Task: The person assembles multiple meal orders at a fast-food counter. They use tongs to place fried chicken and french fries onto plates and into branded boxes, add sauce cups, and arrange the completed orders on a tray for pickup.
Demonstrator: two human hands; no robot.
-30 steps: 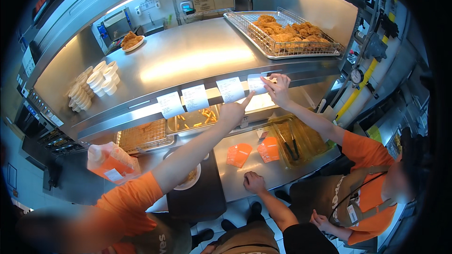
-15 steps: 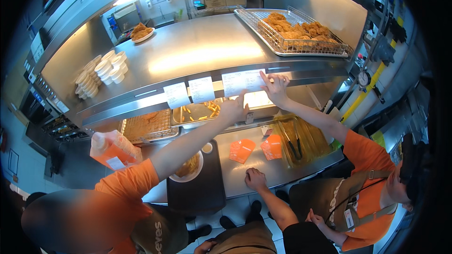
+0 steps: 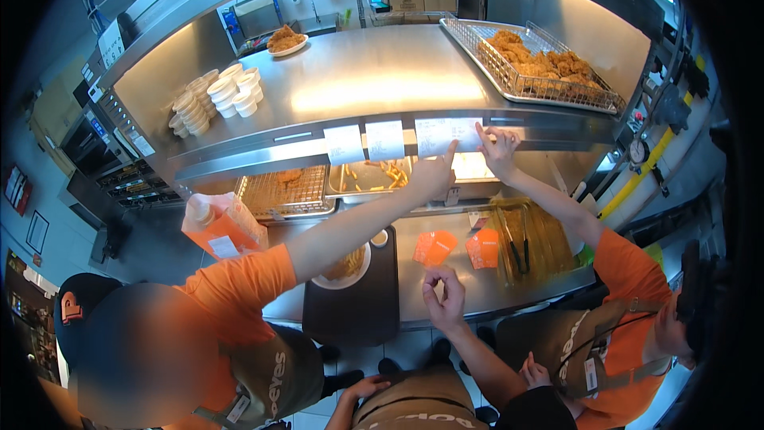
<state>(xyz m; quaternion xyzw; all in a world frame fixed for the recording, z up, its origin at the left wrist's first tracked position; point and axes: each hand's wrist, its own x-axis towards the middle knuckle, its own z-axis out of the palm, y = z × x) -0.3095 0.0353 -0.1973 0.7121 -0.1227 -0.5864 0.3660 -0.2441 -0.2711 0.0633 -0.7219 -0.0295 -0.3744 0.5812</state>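
My right hand (image 3: 443, 299) is raised over the front edge of the steel counter (image 3: 406, 302), its fingers curled toward the thumb in a loose ring with nothing visible in it. Nearest to it are two orange paper cartons (image 3: 435, 248). Close to my brown apron (image 3: 422, 398), my left hand (image 3: 369, 386) is held low, fingers loosely extended and apparently holding nothing. Left of my right hand lies a dark tray (image 3: 350, 318) with a white bowl (image 3: 362, 275) of fried food and a small cup (image 3: 383, 237).
Co-workers' hands, left (image 3: 436, 177) and right (image 3: 500, 151), point at paper slips (image 3: 446, 135) on the shelf rail. Tongs (image 3: 517, 251) lie in a yellowish pan (image 3: 549, 259). Above are a wire basket (image 3: 557, 87) of fried chicken and stacked cups (image 3: 231, 94). An orange-and-white jug (image 3: 225, 227) stands left.
My right hand has lifted off the counter and curled its fingers. My left hand has come further into view. The view has shifted; the co-workers still point at the slips.
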